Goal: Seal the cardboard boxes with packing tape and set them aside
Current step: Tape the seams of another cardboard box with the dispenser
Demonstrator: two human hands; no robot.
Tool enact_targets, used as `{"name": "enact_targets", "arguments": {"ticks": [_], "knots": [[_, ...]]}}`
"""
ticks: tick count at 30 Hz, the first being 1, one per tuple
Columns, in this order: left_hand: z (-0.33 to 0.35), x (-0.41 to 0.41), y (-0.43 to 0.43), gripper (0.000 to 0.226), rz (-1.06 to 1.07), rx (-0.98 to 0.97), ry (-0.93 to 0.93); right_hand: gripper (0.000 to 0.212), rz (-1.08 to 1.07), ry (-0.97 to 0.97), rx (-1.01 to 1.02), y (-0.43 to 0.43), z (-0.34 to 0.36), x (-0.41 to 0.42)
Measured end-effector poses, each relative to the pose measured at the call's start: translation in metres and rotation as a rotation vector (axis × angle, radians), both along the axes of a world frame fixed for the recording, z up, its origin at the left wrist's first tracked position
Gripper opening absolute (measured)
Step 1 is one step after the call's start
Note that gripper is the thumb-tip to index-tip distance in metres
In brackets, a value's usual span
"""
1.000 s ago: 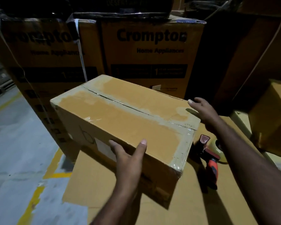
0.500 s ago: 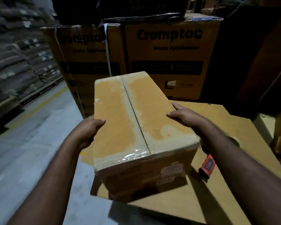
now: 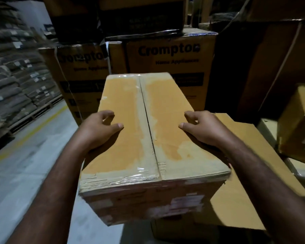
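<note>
Head view: the cardboard box (image 3: 130, 138) sits in the middle of the picture, long axis running from 12 to 6 o'clock, its near end closest to the camera. The left hand (image 3: 97, 131) grips it at the box's 9 o'clock edge, thumb laid flat on the top, fingers curled over the lid. The right hand (image 3: 204, 129) mirrors it at the 3 o'clock edge – thumb on top, fingers bent against the lid. Both forearms come in from 7 and 5 o'clock. Whether the box rests on something or hangs lifted, I cannot tell.

The box is brown corrugated board, rectangular, its two top flaps meeting in a dark seam down the middle. Pale, scuffed strips border the seam and the edges. Glossy clear tape (image 3: 123, 178) wrinkles over the near left corner, and blurred labels mark the near face.

At 3 to 5 o'clock of the box lies a flat cardboard sheet (image 3: 245, 182), matte, with straight cut edges. At 12 o'clock stand large printed cartons (image 3: 169, 57) reading "Crompton", close behind the box's far end. A smaller carton (image 3: 296, 120) stands at 3 o'clock, well apart. Open room lies from 7 to 9 o'clock – smooth grey concrete floor (image 3: 25, 173) with a yellow line (image 3: 33, 131), and beyond it, at 10 o'clock, stacked sacks (image 3: 11, 81) on pallets.
</note>
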State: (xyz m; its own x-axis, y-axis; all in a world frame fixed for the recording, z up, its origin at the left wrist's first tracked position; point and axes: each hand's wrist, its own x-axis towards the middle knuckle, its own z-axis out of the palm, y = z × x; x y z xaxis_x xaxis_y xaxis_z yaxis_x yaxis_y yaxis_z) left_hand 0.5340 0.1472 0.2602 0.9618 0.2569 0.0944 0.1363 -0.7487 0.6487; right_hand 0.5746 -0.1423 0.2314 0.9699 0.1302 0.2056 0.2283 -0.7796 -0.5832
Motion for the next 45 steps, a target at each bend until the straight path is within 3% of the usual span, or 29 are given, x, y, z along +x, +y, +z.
{"name": "enact_targets", "arguments": {"ticks": [5, 10, 19, 27, 36, 40, 45], "knots": [[0.023, 0.011, -0.008, 0.065, -0.195, 0.033, -0.077, 0.062, -0.233, -0.076, -0.012, -0.016, 0.035, -0.053], [0.032, 0.023, -0.053, 0.068, -0.517, 0.002, -0.104, 0.068, -0.532, -0.050, -0.021, -0.051, 0.050, -0.121], [0.026, 0.009, -0.195, 0.068, -1.086, -0.040, -0.145, 0.067, -1.112, -0.061, -0.010, -0.091, 0.054, -0.279], [-0.019, -0.044, -0.334, 0.062, -1.504, -0.070, -0.056, 0.065, -1.492, -0.013, 0.018, -0.114, 0.017, -0.383], [-0.125, -0.101, -0.460, 0.051, -1.690, -0.090, 0.150, 0.058, -1.703, 0.190, 0.089, -0.184, -0.060, -0.445], [-0.173, -0.112, -0.516, 0.046, -1.689, -0.084, 0.223, 0.046, -1.686, 0.316, 0.114, -0.237, -0.108, -0.452], [-0.241, -0.110, -0.583, 0.032, -1.650, -0.059, 0.287, 0.052, -1.606, 0.483, 0.230, -0.313, -0.177, -0.449]]}}
